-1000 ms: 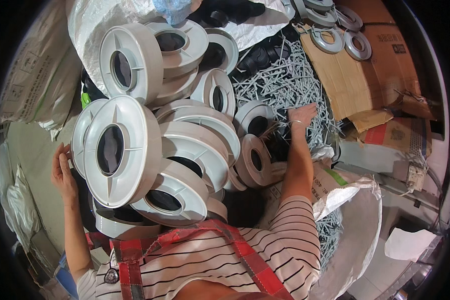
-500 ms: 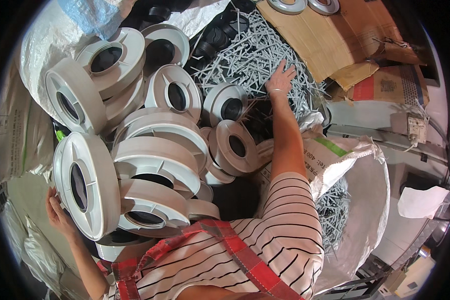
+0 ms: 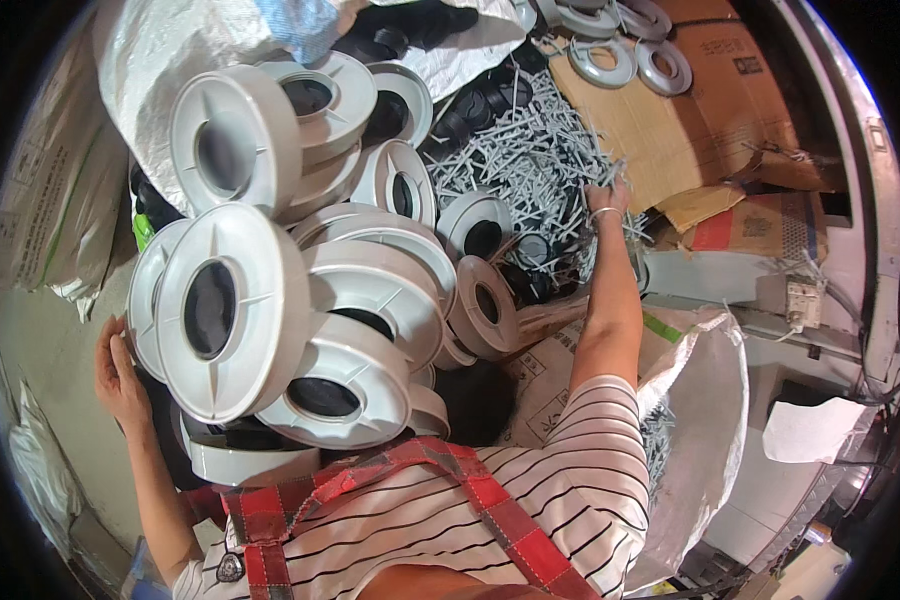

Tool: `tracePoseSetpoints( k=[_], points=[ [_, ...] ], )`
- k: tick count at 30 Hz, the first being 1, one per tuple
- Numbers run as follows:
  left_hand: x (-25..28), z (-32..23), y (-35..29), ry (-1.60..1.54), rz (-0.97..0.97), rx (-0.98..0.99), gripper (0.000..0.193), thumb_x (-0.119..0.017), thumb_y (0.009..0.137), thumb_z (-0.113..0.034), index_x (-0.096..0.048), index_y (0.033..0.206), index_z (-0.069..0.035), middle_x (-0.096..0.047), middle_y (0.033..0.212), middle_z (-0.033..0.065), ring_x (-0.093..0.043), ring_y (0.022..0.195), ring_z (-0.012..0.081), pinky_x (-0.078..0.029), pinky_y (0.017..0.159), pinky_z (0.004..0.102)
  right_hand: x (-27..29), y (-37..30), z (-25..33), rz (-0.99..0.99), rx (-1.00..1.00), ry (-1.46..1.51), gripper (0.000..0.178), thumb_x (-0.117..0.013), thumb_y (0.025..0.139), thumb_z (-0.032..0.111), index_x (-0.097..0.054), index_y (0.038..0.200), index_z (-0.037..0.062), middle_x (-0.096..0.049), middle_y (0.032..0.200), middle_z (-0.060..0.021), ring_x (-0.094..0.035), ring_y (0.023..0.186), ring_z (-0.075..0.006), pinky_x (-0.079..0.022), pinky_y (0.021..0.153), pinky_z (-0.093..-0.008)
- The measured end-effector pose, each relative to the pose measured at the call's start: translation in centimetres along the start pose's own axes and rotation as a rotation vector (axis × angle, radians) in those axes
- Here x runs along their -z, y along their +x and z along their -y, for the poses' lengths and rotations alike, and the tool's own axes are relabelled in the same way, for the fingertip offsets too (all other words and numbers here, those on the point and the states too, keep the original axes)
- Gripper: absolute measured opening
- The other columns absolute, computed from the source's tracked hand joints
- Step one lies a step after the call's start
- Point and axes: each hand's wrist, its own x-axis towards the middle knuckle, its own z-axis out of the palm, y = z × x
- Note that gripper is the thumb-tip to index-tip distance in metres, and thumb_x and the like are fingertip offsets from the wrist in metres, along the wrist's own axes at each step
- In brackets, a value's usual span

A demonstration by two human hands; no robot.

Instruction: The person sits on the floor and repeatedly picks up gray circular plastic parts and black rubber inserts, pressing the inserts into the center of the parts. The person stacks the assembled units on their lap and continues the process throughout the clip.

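Note:
Large pale grey flanged plastic rings [image 3: 215,390] with dark round centres lie in a tilted heap before me. My left hand [image 3: 120,378] is at the heap's left side, its fingers stretched out and apart, next to the outermost ring [image 3: 147,290]. It grips nothing; whether the fingertips touch that ring, I cannot tell. On the right, my arm reaches out to a pile of thin grey plastic sticks [image 3: 530,150]. My right hand [image 3: 610,197] is at the pile's right edge, against the sticks. Its fingers are largely hidden there.
Brown cardboard [image 3: 695,125] borders the sticks on the right, with several smaller grey rings [image 3: 602,66] on its far part. Below my right arm stands an open white woven sack [image 3: 705,400] holding more sticks. Black round parts [image 3: 450,122] lie behind the heap. A socket [image 3: 802,302] hangs at right.
The view has shifted. My right hand, earlier spread over the sticks, is now at the pile's right edge with fingers lowered. A second ring now shows behind the front left one.

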Motion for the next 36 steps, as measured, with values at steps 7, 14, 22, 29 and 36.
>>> tracePoseSetpoints(
  k=[7,14,22,29,36],
  points=[
    [-1.1,-1.0,-0.2,-0.14,0.002,-0.016,0.034,-0.055,0.097,-0.021,-0.058,0.12,0.003,-0.064,0.113,0.0109,-0.059,0.106,0.0165,-0.043,0.094,0.0285,3.7,3.0,-1.9,0.268,-0.12,0.962,0.038,-0.062,0.087,0.03,-0.068,0.106,-0.0021,-0.068,0.106,-0.0171,-0.063,0.099,-0.0234,-0.047,0.089,-0.0355],
    [-0.1,-2.4,-0.7,0.005,-0.035,-0.036,0.039,-0.059,0.094,-0.03,-0.061,0.117,0.001,-0.067,0.105,0.0119,-0.062,0.098,0.0152,-0.047,0.086,0.0271,20.5,-4.8,8.9,0.335,0.11,1.53,0.027,-0.061,0.091,0.022,-0.062,0.104,-0.0018,-0.061,0.098,-0.0096,-0.063,0.091,-0.0245,-0.057,0.079,-0.0403],
    [1.4,-2.0,-2.2,-0.048,-0.031,-0.027,0.042,-0.059,0.093,-0.035,-0.062,0.119,-0.003,-0.067,0.105,0.0111,-0.063,0.096,0.0165,-0.047,0.086,0.0279,49.2,-27.6,-0.5,0.008,-0.198,0.76,0.032,-0.064,0.085,0.027,-0.067,0.1,-0.0019,-0.065,0.086,-0.0078,-0.062,0.073,-0.0159,-0.05,0.063,-0.0298],
    [1.0,-2.7,-1.7,-0.025,0.021,0.038,0.046,-0.055,0.095,-0.039,-0.06,0.121,-0.002,-0.067,0.108,0.0113,-0.062,0.099,0.0169,-0.046,0.086,0.0282,49.4,-36.4,-14.8,0.24,0.166,-0.874,0.044,-0.076,0.078,0.03,-0.063,0.103,-0.0033,-0.065,0.086,-0.0073,-0.061,0.073,-0.0118,-0.05,0.062,-0.0277],
    [0.9,-1.9,-1.5,-0.06,-0.069,-0.07,0.043,-0.053,0.097,-0.032,-0.058,0.121,0.003,-0.064,0.113,0.0141,-0.061,0.105,0.0196,-0.044,0.092,0.0287,38.0,-22.8,9.0,0.422,0.322,0.495,0.042,-0.066,0.089,0.029,-0.058,0.117,-0.0015,-0.062,0.109,-0.0053,-0.058,0.1,-0.0116,-0.047,0.084,-0.0244]
  ],
)
